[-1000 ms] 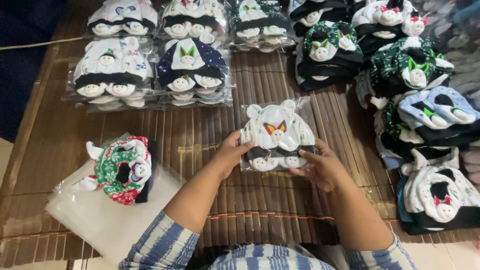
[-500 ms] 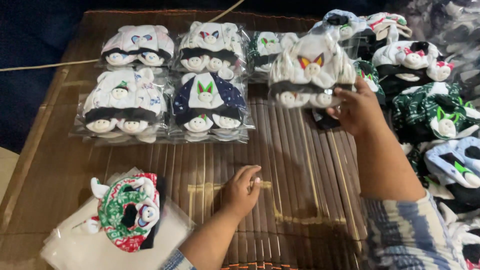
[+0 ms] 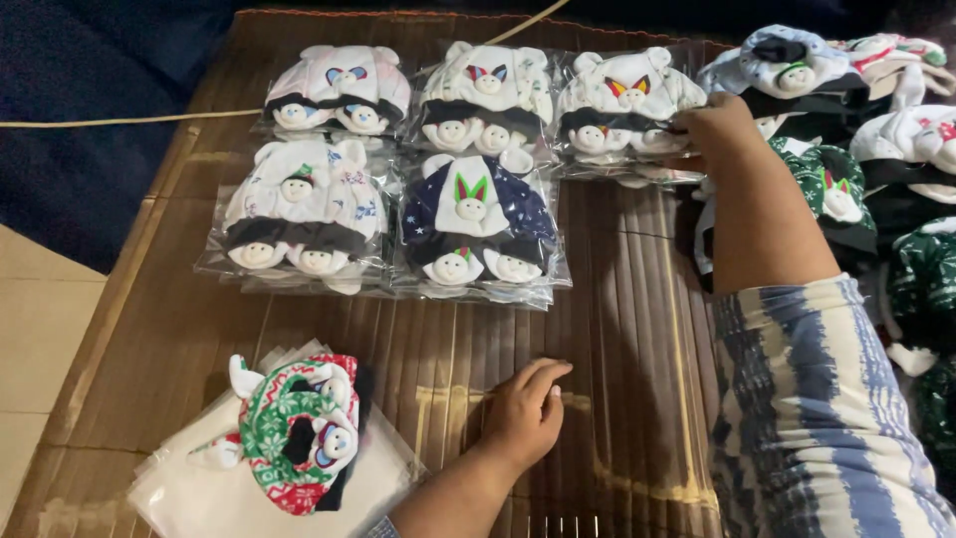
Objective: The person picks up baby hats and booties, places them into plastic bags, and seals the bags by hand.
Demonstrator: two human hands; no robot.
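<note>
On mat [image 3: 617,299] | R hand [image 3: 719,125] pinching bagged hat [image 3: 622,105] | L hand [image 3: 525,413] spread flat, empty

Light is soft and even, with glare on the plastic bags [image 3: 488,95] beside the right hand [image 3: 719,125]; the corners are dim.
</note>
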